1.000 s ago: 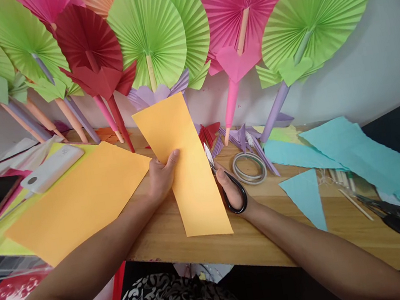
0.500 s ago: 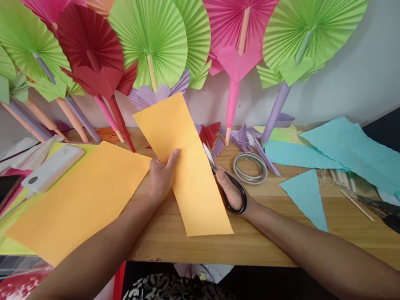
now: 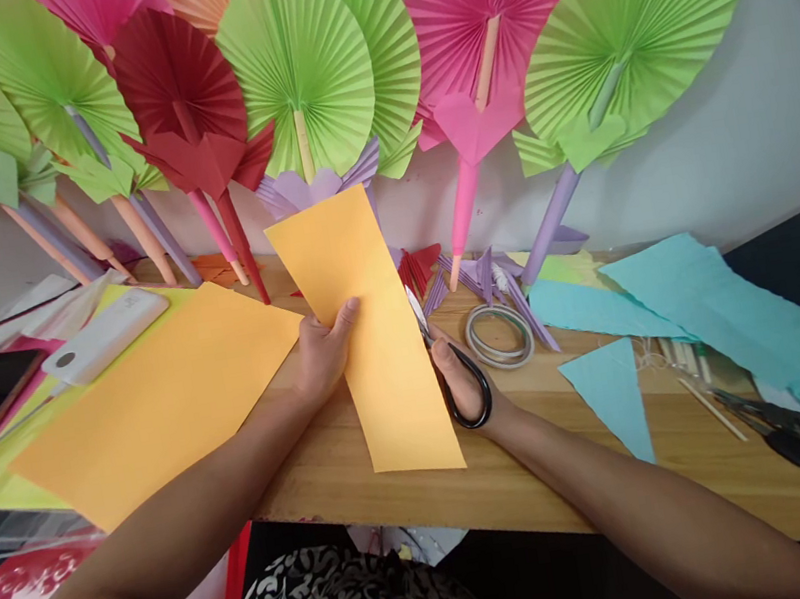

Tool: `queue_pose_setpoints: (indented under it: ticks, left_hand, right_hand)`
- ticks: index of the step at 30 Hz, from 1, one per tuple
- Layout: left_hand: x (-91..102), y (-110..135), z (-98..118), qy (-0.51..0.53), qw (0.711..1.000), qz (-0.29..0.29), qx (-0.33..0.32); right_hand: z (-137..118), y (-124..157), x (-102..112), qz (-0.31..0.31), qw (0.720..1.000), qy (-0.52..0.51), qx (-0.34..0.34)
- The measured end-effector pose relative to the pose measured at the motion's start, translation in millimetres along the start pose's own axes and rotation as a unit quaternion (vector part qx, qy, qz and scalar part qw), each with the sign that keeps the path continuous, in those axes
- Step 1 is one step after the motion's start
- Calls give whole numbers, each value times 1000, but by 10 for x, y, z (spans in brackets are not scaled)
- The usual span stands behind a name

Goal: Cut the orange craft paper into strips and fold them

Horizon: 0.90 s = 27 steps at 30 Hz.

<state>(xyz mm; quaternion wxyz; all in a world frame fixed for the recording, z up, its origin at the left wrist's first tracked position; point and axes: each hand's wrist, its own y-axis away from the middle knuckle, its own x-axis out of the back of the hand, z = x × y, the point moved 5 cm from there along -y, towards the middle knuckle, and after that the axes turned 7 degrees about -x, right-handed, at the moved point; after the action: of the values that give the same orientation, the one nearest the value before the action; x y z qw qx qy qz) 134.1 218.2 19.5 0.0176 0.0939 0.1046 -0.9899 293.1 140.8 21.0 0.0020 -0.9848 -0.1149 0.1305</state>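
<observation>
Orange strip (image 3: pixel 390 382), scissors (image 3: pixel 468 360) — blades mostly hidden

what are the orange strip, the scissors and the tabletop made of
Orange strip: matte paper, thin enough to flex in the left hand. Scissors: shiny metal blades, glossy black loops, probably plastic. Tabletop: pale wood or wood-look laminate, by its grain.

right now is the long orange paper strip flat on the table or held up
Held up: the left hand grips the long orange paper strip, its top overlapping the paper fans.
</observation>
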Motion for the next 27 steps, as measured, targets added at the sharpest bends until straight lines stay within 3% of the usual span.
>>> queue_pose_setpoints:
  ticks: [27]
  left_hand:
    - [2,-2,-8,-1,1000,-5,-1]
  right_hand:
    - [14,1,10,0,1000,23,8]
